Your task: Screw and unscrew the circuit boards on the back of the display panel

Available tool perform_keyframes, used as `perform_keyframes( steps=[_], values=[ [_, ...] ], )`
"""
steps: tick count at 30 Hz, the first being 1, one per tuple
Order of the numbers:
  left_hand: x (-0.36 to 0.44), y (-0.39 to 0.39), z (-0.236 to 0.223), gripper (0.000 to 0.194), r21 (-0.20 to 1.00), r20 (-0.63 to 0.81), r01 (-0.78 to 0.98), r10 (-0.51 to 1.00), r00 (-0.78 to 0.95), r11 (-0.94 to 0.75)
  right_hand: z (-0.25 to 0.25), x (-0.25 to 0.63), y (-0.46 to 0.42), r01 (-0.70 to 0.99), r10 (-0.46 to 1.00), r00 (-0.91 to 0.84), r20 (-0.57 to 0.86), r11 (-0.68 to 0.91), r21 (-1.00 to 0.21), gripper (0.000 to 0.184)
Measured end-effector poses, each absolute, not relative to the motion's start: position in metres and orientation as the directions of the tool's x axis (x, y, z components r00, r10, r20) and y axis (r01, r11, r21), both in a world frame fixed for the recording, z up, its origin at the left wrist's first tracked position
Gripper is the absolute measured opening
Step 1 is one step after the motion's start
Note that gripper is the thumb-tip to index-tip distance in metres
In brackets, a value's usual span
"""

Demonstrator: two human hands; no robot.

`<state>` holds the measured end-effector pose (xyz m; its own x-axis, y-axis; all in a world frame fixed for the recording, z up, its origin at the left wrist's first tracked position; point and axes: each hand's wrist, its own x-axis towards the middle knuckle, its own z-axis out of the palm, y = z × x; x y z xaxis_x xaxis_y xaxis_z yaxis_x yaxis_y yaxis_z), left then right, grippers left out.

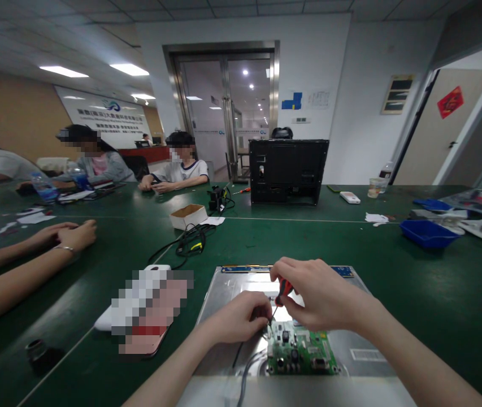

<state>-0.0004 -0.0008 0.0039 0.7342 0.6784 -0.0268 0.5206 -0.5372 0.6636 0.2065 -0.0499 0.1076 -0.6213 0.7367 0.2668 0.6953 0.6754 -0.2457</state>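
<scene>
My right hand grips a red and black screwdriver from above, its shaft slanting down to the left. The screwdriver's tip meets the upper left corner of a green circuit board. My left hand is closed, thumb and fingers pinched beside that tip; what they hold, if anything, is hidden. The board lies on a silver metal panel with a blue strip board along its far edge. Grey cables run from the board's left side towards me.
Two phones lie left of the panel. Behind them are a cable bundle and an open cardboard box. A black monitor casing stands at the back; a blue tray is at right. Another person's hands rest at left.
</scene>
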Motion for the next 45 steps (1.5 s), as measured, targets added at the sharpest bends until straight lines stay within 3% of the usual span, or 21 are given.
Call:
perform_keyframes(
  steps=[5, 11, 20, 30, 37, 41, 45],
  values=[
    [0.0000, -0.0009, 0.0049, 0.015, 0.660, -0.037, 0.523, 0.671, 0.740, -0.540, 0.1088, 0.2039, -0.0497, 0.727, 0.761, -0.600, 0.245, 0.647, -0.230, 0.022],
    [0.0014, -0.0035, 0.0095, 0.011, 0.653, -0.028, 0.521, 0.670, 0.742, -0.549, 0.1090, 0.1988, -0.0467, 0.824, 0.825, -0.523, 0.213, 0.553, -0.120, 0.012],
    [0.0007, -0.0021, 0.0054, 0.013, 0.638, -0.022, 0.531, 0.677, 0.736, -0.557, 0.1093, 0.2069, -0.0493, 0.669, 0.728, -0.639, 0.249, 0.685, -0.288, 0.027],
    [0.0017, -0.0052, 0.0107, 0.010, 0.665, -0.025, 0.516, 0.674, 0.738, -0.540, 0.1089, 0.2015, -0.0448, 0.812, 0.814, -0.543, 0.207, 0.571, -0.119, 0.014],
    [0.0005, -0.0049, 0.0061, 0.010, 0.678, -0.007, 0.505, 0.682, 0.731, -0.534, 0.1100, 0.2066, -0.0498, 0.700, 0.727, -0.647, 0.230, 0.686, -0.198, 0.022],
    [0.0012, -0.0051, 0.0078, 0.009, 0.678, -0.010, 0.505, 0.680, 0.733, -0.534, 0.1089, 0.2071, -0.0491, 0.718, 0.750, -0.625, 0.214, 0.661, -0.220, 0.021],
    [0.0010, -0.0054, 0.0090, 0.011, 0.671, -0.014, 0.508, 0.675, 0.737, -0.540, 0.1075, 0.2015, -0.0456, 0.780, 0.793, -0.568, 0.222, 0.604, -0.165, 0.014]
  ],
)
